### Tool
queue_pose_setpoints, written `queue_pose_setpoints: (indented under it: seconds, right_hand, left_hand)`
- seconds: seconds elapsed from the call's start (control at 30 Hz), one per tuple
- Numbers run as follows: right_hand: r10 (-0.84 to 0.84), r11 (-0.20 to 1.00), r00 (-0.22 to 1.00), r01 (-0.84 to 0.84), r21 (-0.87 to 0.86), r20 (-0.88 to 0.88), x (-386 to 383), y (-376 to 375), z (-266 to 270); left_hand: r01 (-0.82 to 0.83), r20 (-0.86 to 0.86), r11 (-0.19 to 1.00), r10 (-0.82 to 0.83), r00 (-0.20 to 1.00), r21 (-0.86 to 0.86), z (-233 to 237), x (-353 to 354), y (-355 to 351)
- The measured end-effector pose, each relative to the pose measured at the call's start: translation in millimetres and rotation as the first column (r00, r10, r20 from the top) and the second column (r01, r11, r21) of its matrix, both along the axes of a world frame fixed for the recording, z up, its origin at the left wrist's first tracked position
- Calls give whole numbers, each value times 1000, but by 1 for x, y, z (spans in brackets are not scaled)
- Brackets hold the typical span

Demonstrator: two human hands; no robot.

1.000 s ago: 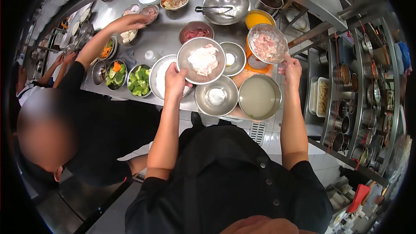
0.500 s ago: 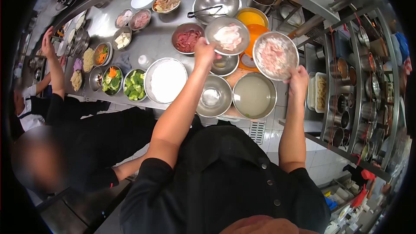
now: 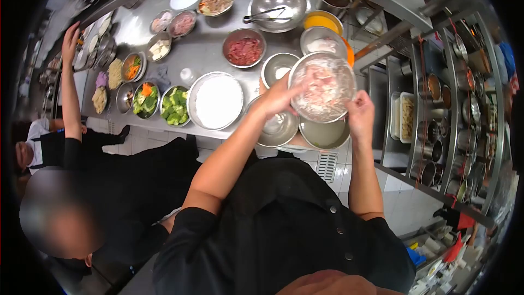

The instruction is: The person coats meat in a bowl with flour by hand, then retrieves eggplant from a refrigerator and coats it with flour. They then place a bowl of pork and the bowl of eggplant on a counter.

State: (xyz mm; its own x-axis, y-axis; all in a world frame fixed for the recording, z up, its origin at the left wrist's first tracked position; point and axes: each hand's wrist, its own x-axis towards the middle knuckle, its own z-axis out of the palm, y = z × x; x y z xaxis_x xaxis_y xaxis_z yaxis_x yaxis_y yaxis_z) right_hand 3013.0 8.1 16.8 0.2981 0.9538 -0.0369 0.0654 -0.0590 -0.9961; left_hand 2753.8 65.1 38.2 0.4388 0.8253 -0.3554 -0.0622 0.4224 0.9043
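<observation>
Both my hands hold one steel bowl of pale chopped meat (image 3: 323,86) above the counter. My left hand (image 3: 281,97) grips its left rim and my right hand (image 3: 360,110) grips its lower right rim. Under the raised bowl sit a steel bowl with a little white powder (image 3: 275,125) and a steel bowl of cloudy liquid (image 3: 327,134). Behind it, the bowl of white meat (image 3: 322,41) rests on the orange container (image 3: 321,21). A small steel bowl (image 3: 277,66) stands just left of the raised bowl.
The steel counter (image 3: 204,52) carries a wide bowl of white flour (image 3: 217,100), broccoli (image 3: 174,105), red meat (image 3: 244,49), a large bowl with tongs (image 3: 276,3) and several small bowls. A co-worker's raised arm (image 3: 70,76) is at the left. Shelves of pots (image 3: 464,104) stand on the right.
My left hand set the bowl of white meat down on the orange container and came back to grip the pale meat bowl. That bowl moved left and nearer, now held by both hands.
</observation>
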Motion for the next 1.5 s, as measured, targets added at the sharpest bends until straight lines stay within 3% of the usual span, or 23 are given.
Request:
queue_pose_setpoints:
  seconds: [0.07,0.1,0.17,0.2,0.27,0.37,0.4,0.43,0.5,0.53,0.57,0.63,0.83,0.87,0.9,0.93,0.97,1.03,1.17,1.23,1.3,1.43,1.5]
  right_hand:
    - [-14,999,899,33,-35,437,-49,5,27]
    - [7,1000,901,6,-29,433,-68,11,43]
    - [-64,938,750,-181,297,659,-101,17,59]
    - [-56,934,753,-192,300,656,-119,21,59]
    - [237,816,634,-541,204,736,-149,33,58]
    - [315,793,468,-608,42,825,-170,56,49]
    - [235,742,447,-656,137,863,-174,68,48]
    - [238,735,443,-663,138,864,-174,73,49]
    - [569,789,660,-607,-97,490,-180,76,77]
    - [543,770,708,-635,70,452,-176,86,62]
    - [547,766,704,-639,67,453,-180,85,70]
    - [577,804,794,-594,42,191,-184,81,106]
    - [455,876,890,-449,180,5,-175,40,101]
    - [493,863,870,-490,122,13,-174,28,82]
    - [546,824,805,-566,25,231,-177,19,63]
    - [589,782,686,-617,-87,428,-181,11,45]
    - [600,774,679,-627,-91,424,-183,4,24]
    - [459,723,346,-681,-117,819,-187,-3,-5]
    - [450,785,540,-619,-26,711,-249,14,24]
    - [459,757,548,-653,16,700,-282,28,21]
    - [633,639,508,-769,-24,585,-315,39,16]
    - [688,624,512,-779,-60,514,-361,35,24]
    - [651,445,508,-857,259,564,-386,23,23]
  left_hand:
    - [-120,-69,982,131,989,145,-11,-20,-11]
    - [-200,-72,966,214,974,167,-11,-29,-17]
    - [-256,-91,933,286,954,251,-11,-49,-24]
    - [-281,-103,902,330,938,328,-11,-57,-27]
    - [-272,-151,899,339,929,342,-13,-72,-33]
    - [-317,-137,900,369,919,299,-20,-91,-37]
    - [-364,-84,901,392,916,236,-21,-98,-38]
    - [-374,-82,896,402,912,238,-23,-106,-39]
    - [-412,-2,894,419,908,174,-10,-119,-43]
    - [-427,47,900,425,904,84,1,-124,-46]
    - [-432,49,898,430,902,81,2,-131,-46]
    - [-401,52,913,405,913,-80,4,-145,-47]
    - [-618,65,781,624,779,-92,-7,-195,-68]
    - [-651,117,759,648,752,-15,-22,-211,-72]
    - [-685,170,726,669,723,60,-37,-227,-77]
    - [-692,131,722,684,717,12,-25,-240,-86]
    - [-699,92,714,699,710,-35,-10,-250,-96]
    - [-760,92,650,756,648,9,-19,-271,-109]
    - [-794,14,606,794,607,57,-30,-298,-129]
    - [-805,-11,591,806,591,45,-30,-304,-132]
    - [-807,-55,587,810,584,63,-30,-304,-136]
    - [-819,-86,550,835,544,160,-35,-307,-142]
    - [-802,-134,581,813,567,139,-35,-309,-144]
